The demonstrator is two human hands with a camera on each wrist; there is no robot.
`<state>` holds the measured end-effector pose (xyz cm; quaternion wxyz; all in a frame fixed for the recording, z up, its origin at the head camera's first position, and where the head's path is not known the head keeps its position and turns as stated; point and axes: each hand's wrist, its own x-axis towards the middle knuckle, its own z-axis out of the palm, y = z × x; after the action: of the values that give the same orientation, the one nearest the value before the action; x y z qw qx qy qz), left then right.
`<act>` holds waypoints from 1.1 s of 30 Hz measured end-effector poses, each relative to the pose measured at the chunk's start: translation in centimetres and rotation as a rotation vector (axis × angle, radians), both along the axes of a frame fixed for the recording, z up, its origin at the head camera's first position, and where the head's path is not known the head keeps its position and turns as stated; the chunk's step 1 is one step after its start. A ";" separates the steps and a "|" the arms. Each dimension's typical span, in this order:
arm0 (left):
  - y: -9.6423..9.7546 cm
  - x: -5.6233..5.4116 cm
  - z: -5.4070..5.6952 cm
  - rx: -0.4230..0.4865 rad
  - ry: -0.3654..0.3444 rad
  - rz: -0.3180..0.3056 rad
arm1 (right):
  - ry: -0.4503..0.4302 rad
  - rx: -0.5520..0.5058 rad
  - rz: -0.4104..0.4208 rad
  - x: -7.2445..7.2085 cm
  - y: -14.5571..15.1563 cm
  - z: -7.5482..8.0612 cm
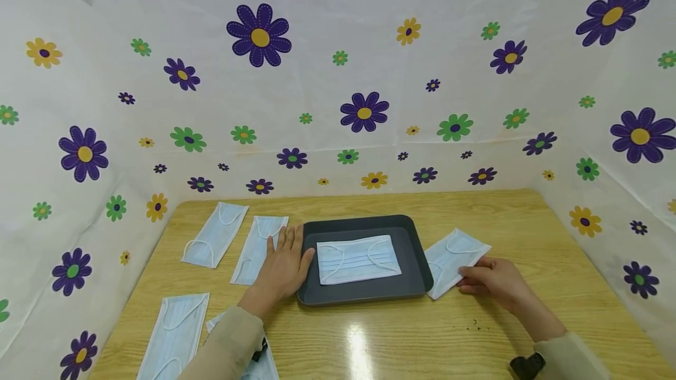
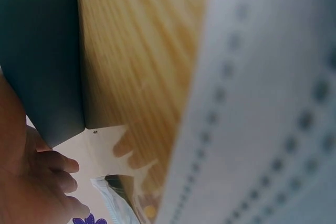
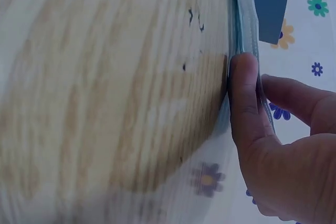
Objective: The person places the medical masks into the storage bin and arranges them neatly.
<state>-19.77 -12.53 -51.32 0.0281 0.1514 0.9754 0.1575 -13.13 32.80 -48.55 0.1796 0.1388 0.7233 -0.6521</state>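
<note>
A dark grey tray [image 1: 364,297] sits mid-table with a light blue face mask [image 1: 359,260] lying flat in it, ear loops up. Over the tray's left edge, my left hand [image 1: 282,264] has its fingers extended, thumb at the rim; it partly covers another face mask [image 1: 248,265]. In the left wrist view, that hand [image 2: 44,184] is beside the tray wall [image 2: 44,56]. My right hand [image 1: 499,283] pinches a tilted face mask [image 1: 451,260] by its right side, close to the tray's right edge. The right wrist view shows the mask [image 3: 245,14] between thumb and fingers.
More face masks lie on the left side of the wooden table [image 1: 327,345]: one at the back [image 1: 216,236], one at the front [image 1: 174,333], and one partly under the left sleeve [image 1: 229,339]. A flower-printed cloth [image 1: 317,75] encloses the back and sides.
</note>
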 end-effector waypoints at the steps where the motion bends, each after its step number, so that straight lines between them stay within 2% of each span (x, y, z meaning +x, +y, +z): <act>1: 0.0 0.0 0.0 0.000 0.000 0.000 | 0.008 0.031 -0.004 0.0 0.0 0.0; 9: 0.0 0.0 0.0 0.000 0.000 0.001 | 0.105 0.353 -0.010 -0.4 0.5 0.4; 17: -0.1 0.1 0.0 0.013 0.000 -0.002 | 0.171 0.559 -0.032 -0.1 0.8 0.7; 23: -0.1 0.0 -0.1 0.005 0.003 0.000 | 0.230 0.609 -0.033 -0.3 1.0 1.3; 33: 0.0 0.0 -0.1 0.011 0.010 0.003 | 0.257 0.598 -0.043 -1.1 0.9 3.4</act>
<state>-19.79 -12.53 -51.39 0.0222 0.1507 0.9749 0.1623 -14.27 33.67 -45.12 0.0240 0.1172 0.8965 -0.4267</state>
